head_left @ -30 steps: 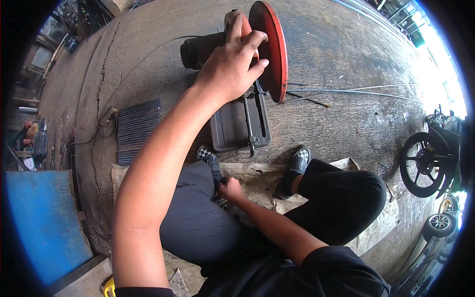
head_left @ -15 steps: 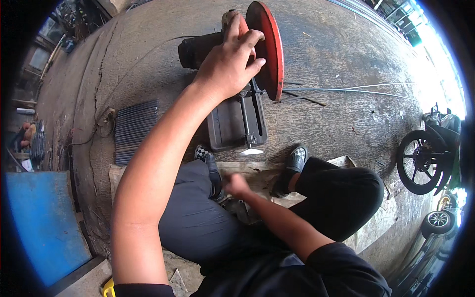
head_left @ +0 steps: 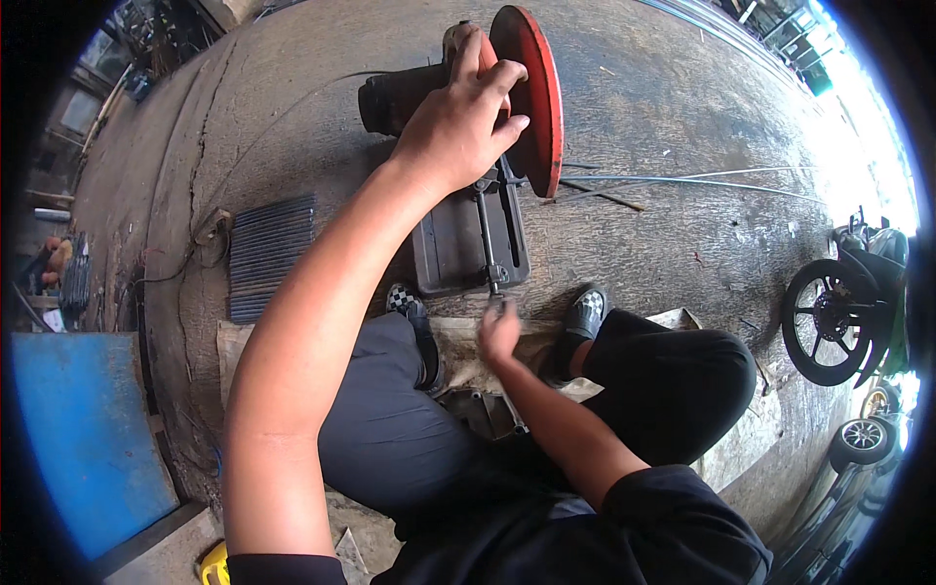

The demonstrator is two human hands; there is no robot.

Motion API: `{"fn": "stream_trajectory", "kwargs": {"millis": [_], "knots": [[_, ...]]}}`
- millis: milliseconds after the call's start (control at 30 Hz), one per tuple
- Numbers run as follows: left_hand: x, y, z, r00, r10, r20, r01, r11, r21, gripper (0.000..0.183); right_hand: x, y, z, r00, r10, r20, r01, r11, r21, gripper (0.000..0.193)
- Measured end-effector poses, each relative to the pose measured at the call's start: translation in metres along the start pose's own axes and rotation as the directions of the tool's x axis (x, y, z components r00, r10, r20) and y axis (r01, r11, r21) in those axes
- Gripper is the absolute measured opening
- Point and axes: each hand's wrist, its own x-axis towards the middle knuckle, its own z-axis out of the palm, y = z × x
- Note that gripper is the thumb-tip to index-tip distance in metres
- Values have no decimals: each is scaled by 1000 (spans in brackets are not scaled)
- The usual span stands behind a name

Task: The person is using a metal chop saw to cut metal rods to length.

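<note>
A cut-off saw [head_left: 402, 100] stands on the ground in front of me, its red disc guard [head_left: 546, 107] raised on the right. My left hand [head_left: 453, 127] reaches up and grips the saw head beside the guard; what its fingertips wrap is partly hidden. Below, along the dark saw base [head_left: 429, 261], runs the clamp screw [head_left: 484, 229]. At its near end my right hand [head_left: 499, 333], slightly blurred, is closed on the clamp's crank handle, which it mostly covers. Both my shoes flank the near end of the base.
A row of dark metal bars [head_left: 271, 258] lies left of the saw. Thin rods [head_left: 702, 177] extend to its right. Short metal pieces [head_left: 483, 414] sit between my legs. A blue panel [head_left: 88, 429] is at far left, a motorcycle [head_left: 829, 322] at far right.
My right hand has moved forward and right from between my legs to the crank handle, whose pale end showed before. My left hand keeps its grip on the saw head.
</note>
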Motion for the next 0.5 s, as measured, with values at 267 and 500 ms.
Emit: {"fn": "stream_trajectory", "kwargs": {"millis": [267, 500], "knots": [[-2, 8, -6, 1000, 1, 17, 0, 999, -37, 40, -39, 11, 36, 896, 222, 384, -322, 921, 219, 32], [3, 11, -10, 996, 28, 90, -27, 1000, -13, 46, 35, 14, -1, 976, 216, -9, -192, 887, 421, 38]]}}
